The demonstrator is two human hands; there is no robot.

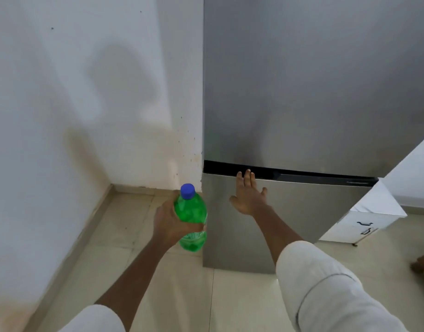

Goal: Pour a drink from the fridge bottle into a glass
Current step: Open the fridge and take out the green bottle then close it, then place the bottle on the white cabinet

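- Steel-grey fridge (302, 92) fills the upper right of the head view; its top and right side run out of frame, and both doors look closed.
- A brown shape (423, 264) at the right edge is cut off and too blurred to name.
- The white cabinet (364, 219) beside the fridge shows only one corner and two dark handles.
- The bottle (191, 216) is green see-through plastic with a blue cap, upright, held above the floor (124, 255) just left of the fridge's lower door; its label is hidden by fingers.
- The left hand (169, 222) wraps round the bottle's middle.
- The right hand (249, 195) lies flat, fingers spread, on the lower door, fingertips at the dark gap between doors.
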